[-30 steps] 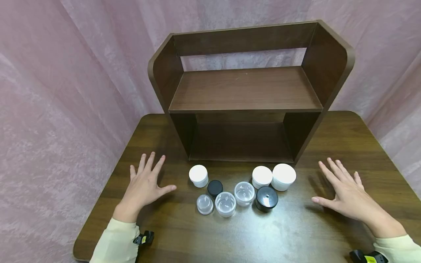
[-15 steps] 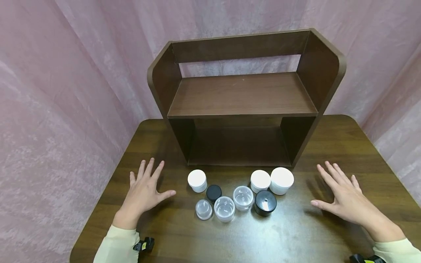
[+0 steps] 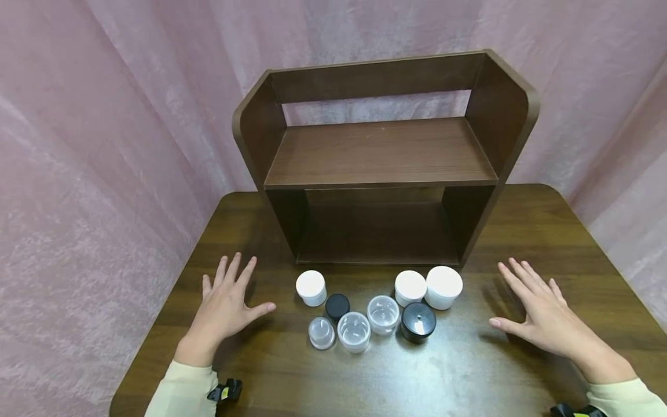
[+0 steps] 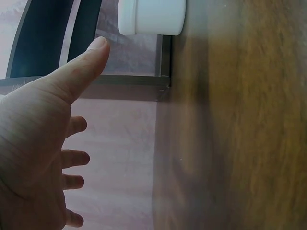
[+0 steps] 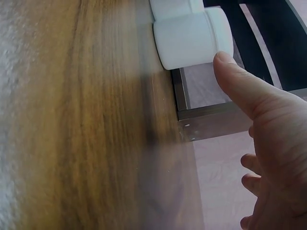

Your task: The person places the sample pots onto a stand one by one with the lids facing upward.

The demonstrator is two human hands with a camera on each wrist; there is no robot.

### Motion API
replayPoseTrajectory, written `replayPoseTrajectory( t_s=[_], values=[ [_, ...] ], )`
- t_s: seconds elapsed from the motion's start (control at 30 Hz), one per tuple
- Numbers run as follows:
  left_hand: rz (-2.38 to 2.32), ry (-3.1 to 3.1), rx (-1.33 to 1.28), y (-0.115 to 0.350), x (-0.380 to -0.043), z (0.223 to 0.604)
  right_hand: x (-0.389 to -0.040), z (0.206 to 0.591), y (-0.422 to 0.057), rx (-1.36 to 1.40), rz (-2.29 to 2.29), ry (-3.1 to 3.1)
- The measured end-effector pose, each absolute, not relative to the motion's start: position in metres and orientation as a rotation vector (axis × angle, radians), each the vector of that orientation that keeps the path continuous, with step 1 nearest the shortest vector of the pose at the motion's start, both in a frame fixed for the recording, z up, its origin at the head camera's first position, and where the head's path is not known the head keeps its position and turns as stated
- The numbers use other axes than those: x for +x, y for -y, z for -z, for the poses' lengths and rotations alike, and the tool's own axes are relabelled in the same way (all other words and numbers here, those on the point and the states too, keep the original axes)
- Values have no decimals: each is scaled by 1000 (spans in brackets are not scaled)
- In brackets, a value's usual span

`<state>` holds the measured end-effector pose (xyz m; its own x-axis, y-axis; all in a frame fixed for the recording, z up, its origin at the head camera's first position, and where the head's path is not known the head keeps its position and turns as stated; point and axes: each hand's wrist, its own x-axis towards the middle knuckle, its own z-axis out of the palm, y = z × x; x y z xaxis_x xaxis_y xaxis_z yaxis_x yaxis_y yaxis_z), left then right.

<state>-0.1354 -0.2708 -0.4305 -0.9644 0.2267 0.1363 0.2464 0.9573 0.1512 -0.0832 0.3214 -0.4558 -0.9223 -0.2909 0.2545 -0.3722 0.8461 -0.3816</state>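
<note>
My left hand (image 3: 221,310) is spread over the table's left side, fingers straight and holding nothing. Nearest to it is a white-lidded jar (image 3: 311,288). On the other side, my right hand (image 3: 542,318) has its fingers stretched out too, with no object in it. Closest to that hand are a large white jar (image 3: 443,288) and a smaller white jar (image 3: 410,288) beside it. Between the hands also stand a small black-lidded jar (image 3: 337,307), a larger black jar (image 3: 418,322), a small clear jar (image 3: 321,333) and two clear jars (image 3: 354,332), (image 3: 383,315).
A dark brown two-tier shelf (image 3: 380,152) stands behind the jars, its lower compartment facing them. The brown wooden table (image 3: 292,382) has rounded back corners. Pink curtains (image 3: 130,145) hang behind and to the left. A black wrist device (image 3: 225,391) sits at the left sleeve.
The head view has tilted, so the shelf, jars and table sit slightly lower and further left in the picture. Both hands stay spread in about the same place over the table.
</note>
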Motion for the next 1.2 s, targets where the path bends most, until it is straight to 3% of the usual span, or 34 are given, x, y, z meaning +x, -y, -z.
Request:
replayPoseTrajectory(
  t_s=[0.77, 1.2],
  values=[
    [438, 2736, -480, 262, -144, 400, -85, 449, -324, 582, -686, 2770],
    [610, 2477, -523, 234, -165, 368, -95, 446, -309, 642, -675, 2721]
  ],
)
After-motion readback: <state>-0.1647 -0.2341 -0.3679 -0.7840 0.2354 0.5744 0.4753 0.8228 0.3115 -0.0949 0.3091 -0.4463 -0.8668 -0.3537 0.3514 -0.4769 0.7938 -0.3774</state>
